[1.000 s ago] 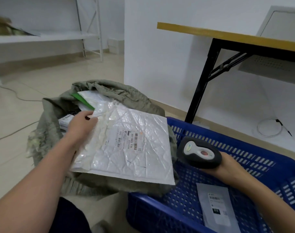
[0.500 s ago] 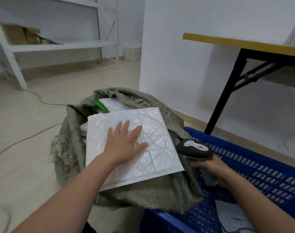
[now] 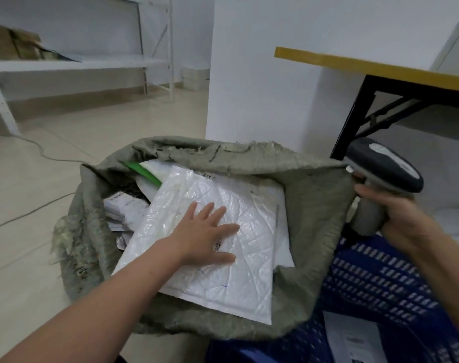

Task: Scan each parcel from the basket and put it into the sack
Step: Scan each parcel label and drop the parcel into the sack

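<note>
One pale parcel (image 3: 354,336) in blue basket (image 3: 380,279), lower right, cut off by frame edge. Centre: left hand (image 3: 207,237) flat, fingers spread, pressing white bubble mailer (image 3: 223,279) inside grey-green sack (image 3: 314,231); other parcels (image 3: 123,208) beneath partly hidden, uncountable. Right edge: right hand (image 3: 401,221) wrapped round scanner (image 3: 383,176) handle.

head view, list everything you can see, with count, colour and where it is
sack: one, grey-green, on the floor at centre, mouth open
bubble mailer: one, white, on top of the sack's contents
other parcels: several, mostly white, one with a green edge, in the sack under the mailer
basket: one, blue, lower right
basket parcel: one, pale grey, in the basket
scanner: one, dark grey, right of the sack
table: one, yellow top, black legs, upper right
shelf unit: one, white, upper left
cable: grey, on the floor at left
left hand: flat on the mailer
right hand: grips the scanner
</note>
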